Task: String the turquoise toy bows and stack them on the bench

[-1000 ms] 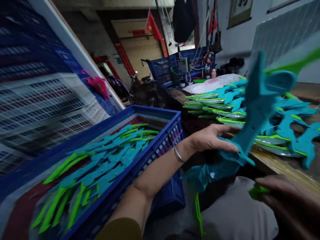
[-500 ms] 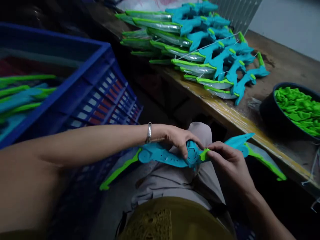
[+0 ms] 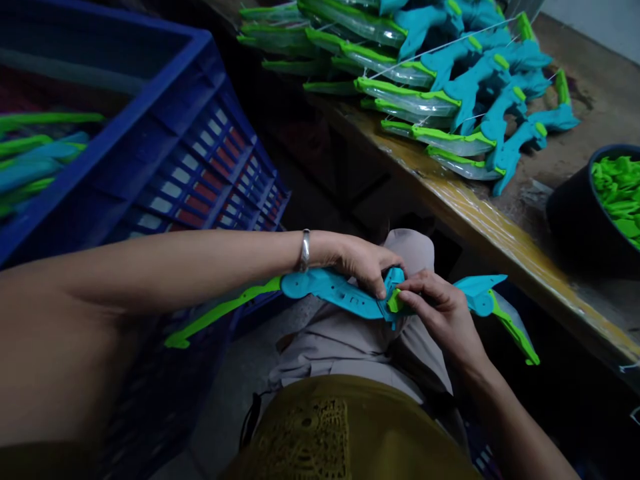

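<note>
A blue plastic toy bow [image 3: 345, 297] with green limb ends lies across my lap. My left hand [image 3: 367, 263] is closed around its middle, thumb on the near side. Between the thumb and fingers of my right hand [image 3: 440, 310] is a small green plastic piece [image 3: 395, 301], held against the bow's raised centre. Whether the piece is seated there I cannot tell, as my fingertips cover part of it. The bow's right half is partly hidden behind my right hand.
On the wooden table [image 3: 450, 213] lies a pile of similar toy bows [image 3: 465, 93], some with white strings. A dark tub [image 3: 575, 213] of green pieces stands at the right. To my left is a blue plastic crate [image 3: 200, 87] with more green and blue parts inside.
My right hand has brought the green piece left, onto the bow's centre. The bow has tilted a little in my left hand. The view has shifted, so the table and tub appear farther right.
</note>
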Tool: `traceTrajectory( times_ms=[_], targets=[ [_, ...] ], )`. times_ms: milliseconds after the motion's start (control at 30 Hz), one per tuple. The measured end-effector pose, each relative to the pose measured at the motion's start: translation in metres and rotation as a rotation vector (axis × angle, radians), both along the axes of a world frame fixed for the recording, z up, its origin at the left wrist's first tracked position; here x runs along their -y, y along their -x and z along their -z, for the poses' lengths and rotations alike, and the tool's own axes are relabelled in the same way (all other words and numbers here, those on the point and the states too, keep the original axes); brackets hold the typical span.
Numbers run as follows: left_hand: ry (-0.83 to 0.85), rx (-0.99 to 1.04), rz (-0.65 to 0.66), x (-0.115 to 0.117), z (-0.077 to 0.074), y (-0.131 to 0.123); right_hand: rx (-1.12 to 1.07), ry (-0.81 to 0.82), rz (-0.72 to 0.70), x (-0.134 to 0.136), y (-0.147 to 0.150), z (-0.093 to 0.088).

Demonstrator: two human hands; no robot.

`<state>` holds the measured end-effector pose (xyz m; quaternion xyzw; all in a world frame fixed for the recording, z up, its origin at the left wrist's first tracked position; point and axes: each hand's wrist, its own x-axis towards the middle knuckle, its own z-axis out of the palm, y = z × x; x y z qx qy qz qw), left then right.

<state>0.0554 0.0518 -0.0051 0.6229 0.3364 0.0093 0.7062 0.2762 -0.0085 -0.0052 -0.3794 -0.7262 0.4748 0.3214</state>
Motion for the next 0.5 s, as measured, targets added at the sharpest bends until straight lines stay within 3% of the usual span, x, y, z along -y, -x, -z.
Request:
traceTrajectory(
  times_ms=[300, 500],
  targets=[
    [0.004, 0.121, -0.071, 0.002, 0.013, 0.0, 0.108, -0.138, 0.035, 0.003, 0.004, 0.002],
    [-0.113, -0.04, 0.014, 0.003, 0.001, -0.002, 0.139, -0.218, 0.078, 0.007, 0.003, 0.015]
  ],
)
